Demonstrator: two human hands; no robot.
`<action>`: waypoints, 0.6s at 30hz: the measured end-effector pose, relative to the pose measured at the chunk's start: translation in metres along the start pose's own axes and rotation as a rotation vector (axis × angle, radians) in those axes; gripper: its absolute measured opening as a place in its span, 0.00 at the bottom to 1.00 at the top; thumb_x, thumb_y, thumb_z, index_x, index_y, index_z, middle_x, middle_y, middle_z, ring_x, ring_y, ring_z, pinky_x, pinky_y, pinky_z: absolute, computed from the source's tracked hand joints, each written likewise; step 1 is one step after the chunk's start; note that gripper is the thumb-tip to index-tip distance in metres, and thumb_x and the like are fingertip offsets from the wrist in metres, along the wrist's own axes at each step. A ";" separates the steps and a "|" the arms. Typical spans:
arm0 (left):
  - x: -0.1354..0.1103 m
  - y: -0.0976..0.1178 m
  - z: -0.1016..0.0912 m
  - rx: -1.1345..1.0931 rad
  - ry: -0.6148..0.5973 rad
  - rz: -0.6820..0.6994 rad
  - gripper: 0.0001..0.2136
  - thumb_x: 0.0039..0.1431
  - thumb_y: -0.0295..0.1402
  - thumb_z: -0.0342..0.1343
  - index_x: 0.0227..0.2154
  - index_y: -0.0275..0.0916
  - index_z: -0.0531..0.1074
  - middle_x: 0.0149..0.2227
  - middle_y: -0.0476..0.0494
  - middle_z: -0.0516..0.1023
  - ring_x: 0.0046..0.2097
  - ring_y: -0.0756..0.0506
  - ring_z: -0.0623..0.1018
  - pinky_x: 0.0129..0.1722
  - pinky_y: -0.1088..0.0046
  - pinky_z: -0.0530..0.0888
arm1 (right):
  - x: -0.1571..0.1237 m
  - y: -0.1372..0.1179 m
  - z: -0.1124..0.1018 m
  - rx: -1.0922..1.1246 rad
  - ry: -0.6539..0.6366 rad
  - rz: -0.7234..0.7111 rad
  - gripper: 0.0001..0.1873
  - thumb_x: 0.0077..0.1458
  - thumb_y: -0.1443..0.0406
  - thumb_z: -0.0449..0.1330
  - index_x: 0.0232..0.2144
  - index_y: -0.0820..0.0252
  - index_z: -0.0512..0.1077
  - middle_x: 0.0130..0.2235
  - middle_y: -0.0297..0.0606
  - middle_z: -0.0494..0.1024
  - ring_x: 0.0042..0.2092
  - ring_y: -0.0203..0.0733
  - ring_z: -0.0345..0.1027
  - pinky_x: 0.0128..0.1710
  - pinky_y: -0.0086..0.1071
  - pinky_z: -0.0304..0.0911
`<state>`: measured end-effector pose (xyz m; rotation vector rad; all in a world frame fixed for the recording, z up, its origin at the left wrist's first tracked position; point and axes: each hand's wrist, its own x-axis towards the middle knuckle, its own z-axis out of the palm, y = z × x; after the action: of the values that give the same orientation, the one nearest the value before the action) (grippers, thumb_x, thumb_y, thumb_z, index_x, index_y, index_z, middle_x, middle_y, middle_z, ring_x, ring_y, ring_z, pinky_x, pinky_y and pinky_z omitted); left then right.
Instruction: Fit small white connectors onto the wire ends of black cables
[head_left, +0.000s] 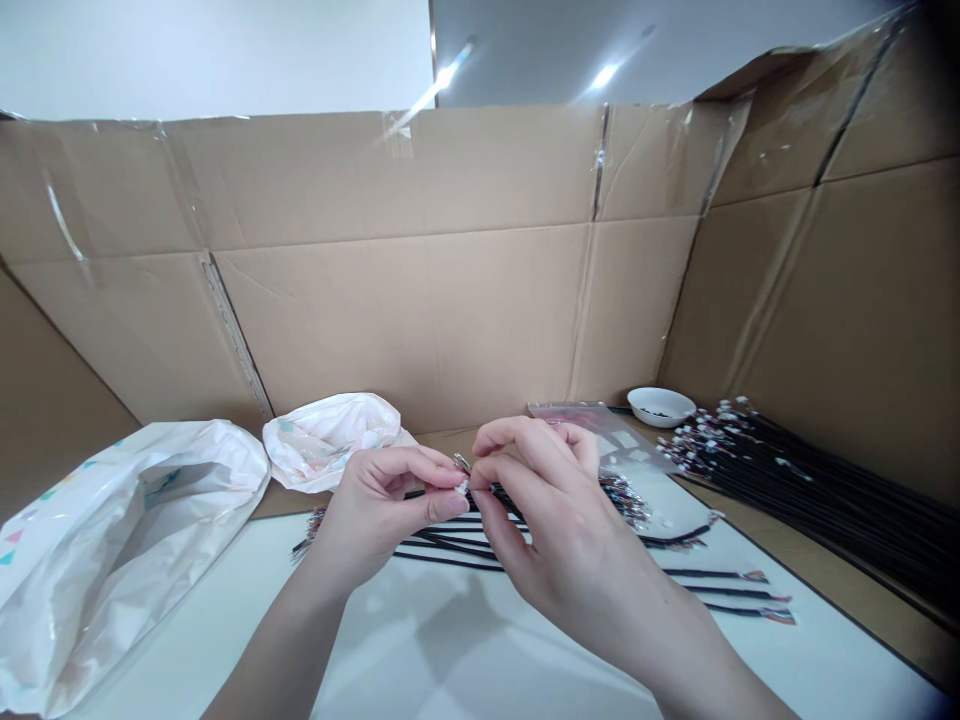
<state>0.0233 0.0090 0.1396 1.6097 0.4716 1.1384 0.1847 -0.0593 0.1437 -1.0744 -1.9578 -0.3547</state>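
My left hand (pixel 382 510) and my right hand (pixel 547 520) meet fingertip to fingertip above a white table (pixel 450 640). Both are pinched shut on a small white connector (pixel 463 486) at the end of a thin black cable. Under the hands lie several black cables (pixel 450 545) with coloured wire ends, stretching right across the table. The cable's run behind my fingers is hidden.
Two white plastic bags, a large one (pixel 112 540) and a smaller one (pixel 330 440), sit at the left. A small white bowl (pixel 660 405), a clear packet (pixel 592 425) and a big bundle of black cables (pixel 817 490) lie at the right. Cardboard walls (pixel 450 300) enclose the bench.
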 end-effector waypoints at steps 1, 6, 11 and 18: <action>0.000 0.000 0.000 0.007 -0.006 0.007 0.08 0.43 0.22 0.66 0.24 0.43 0.80 0.29 0.52 0.81 0.33 0.53 0.79 0.34 0.84 0.76 | 0.000 0.000 -0.001 0.012 -0.007 0.008 0.09 0.59 0.75 0.50 0.30 0.63 0.66 0.39 0.38 0.66 0.39 0.36 0.59 0.42 0.37 0.48; 0.001 0.001 -0.004 0.084 -0.020 0.100 0.09 0.45 0.22 0.66 0.26 0.45 0.80 0.30 0.53 0.81 0.35 0.53 0.78 0.37 0.83 0.75 | 0.002 0.001 -0.006 0.032 -0.100 0.033 0.06 0.61 0.73 0.50 0.34 0.60 0.65 0.41 0.38 0.66 0.40 0.39 0.59 0.42 0.37 0.50; 0.002 -0.001 -0.007 0.168 0.001 0.222 0.12 0.45 0.19 0.64 0.27 0.46 0.79 0.31 0.54 0.80 0.36 0.55 0.77 0.38 0.85 0.74 | 0.000 0.006 -0.007 0.066 -0.198 0.097 0.09 0.59 0.74 0.52 0.40 0.57 0.63 0.44 0.35 0.67 0.42 0.39 0.61 0.42 0.35 0.53; 0.000 0.001 -0.004 0.278 0.027 0.333 0.13 0.47 0.18 0.62 0.28 0.46 0.78 0.31 0.55 0.78 0.36 0.55 0.76 0.40 0.84 0.74 | 0.000 0.012 -0.003 0.249 -0.275 0.239 0.09 0.61 0.72 0.52 0.39 0.51 0.64 0.36 0.24 0.73 0.33 0.35 0.63 0.33 0.29 0.55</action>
<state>0.0194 0.0109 0.1403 1.9690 0.4012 1.3904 0.1952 -0.0540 0.1438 -1.2240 -2.0159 0.1727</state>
